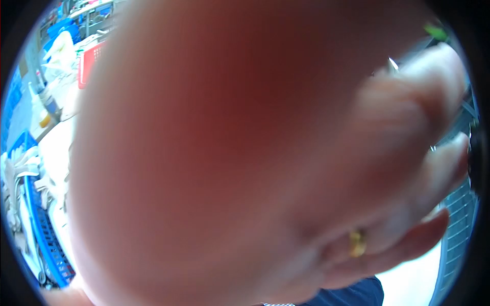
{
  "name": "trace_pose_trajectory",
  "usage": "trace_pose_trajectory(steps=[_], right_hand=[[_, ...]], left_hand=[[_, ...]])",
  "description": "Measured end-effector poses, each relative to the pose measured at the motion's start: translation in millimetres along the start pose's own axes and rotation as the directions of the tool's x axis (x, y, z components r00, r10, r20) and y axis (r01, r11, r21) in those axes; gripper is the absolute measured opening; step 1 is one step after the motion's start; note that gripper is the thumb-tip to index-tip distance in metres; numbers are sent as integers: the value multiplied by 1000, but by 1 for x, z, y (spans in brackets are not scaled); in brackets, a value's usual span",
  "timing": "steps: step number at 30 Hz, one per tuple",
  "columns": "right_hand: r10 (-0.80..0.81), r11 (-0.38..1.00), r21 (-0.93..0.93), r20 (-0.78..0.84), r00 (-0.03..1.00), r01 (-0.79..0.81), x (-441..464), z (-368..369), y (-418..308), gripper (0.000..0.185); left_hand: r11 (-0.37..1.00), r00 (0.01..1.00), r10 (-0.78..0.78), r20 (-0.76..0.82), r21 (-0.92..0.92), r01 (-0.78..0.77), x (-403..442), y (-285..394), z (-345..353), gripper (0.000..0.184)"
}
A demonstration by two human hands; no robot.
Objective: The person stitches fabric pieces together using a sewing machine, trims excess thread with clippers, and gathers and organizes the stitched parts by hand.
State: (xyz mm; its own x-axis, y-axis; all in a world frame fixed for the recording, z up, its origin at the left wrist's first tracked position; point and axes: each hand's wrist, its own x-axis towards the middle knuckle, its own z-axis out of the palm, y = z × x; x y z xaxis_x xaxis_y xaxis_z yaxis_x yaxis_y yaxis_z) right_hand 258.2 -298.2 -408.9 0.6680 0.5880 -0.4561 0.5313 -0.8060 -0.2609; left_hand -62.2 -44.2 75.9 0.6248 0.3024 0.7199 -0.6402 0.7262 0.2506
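My left hand (326,188) fills most of the view, very close to the camera and blurred. Its fingers point to the right, slightly bent and apart, and nothing shows in them. A gold ring (358,243) sits on one finger. The large blurred part of the hand hides most of what lies behind it. A small patch of skin (69,297) shows at the lower left edge; I cannot tell what part it belongs to. My right hand cannot be made out.
At the left, a blue basket (45,239) stands beside pale, crumpled items (20,173). Further back are a red basket (91,62), a bottle with something yellow (44,118) and blue containers (62,29). Grey mesh (458,219) shows at the right, dark clothing (352,294) below.
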Motion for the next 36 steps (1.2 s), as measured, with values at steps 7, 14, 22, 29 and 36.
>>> trace_pose_trajectory(steps=[7,14,22,29,36], right_hand=[[-381,899,-198,91,920,391,20,-5,-4,50],[-275,886,-299,275,921,354,-64,-25,-102,40],[-529,842,187,473,705,506,-176,-198,-171,26],[-666,682,-145,-527,528,717,-95,-279,-212,23],[-699,697,-337,-517,495,633,-64,-272,-229,26]], left_hand=[[912,987,-90,-135,388,136,-74,-10,-44,60],[-361,797,-603,-38,904,-230,-156,-52,-81,18],[-402,810,-585,-39,881,-248,-143,-88,-98,19],[-604,856,-492,-159,770,-205,-147,-105,-95,21],[-627,952,221,-212,717,305,-185,-147,-49,10]])
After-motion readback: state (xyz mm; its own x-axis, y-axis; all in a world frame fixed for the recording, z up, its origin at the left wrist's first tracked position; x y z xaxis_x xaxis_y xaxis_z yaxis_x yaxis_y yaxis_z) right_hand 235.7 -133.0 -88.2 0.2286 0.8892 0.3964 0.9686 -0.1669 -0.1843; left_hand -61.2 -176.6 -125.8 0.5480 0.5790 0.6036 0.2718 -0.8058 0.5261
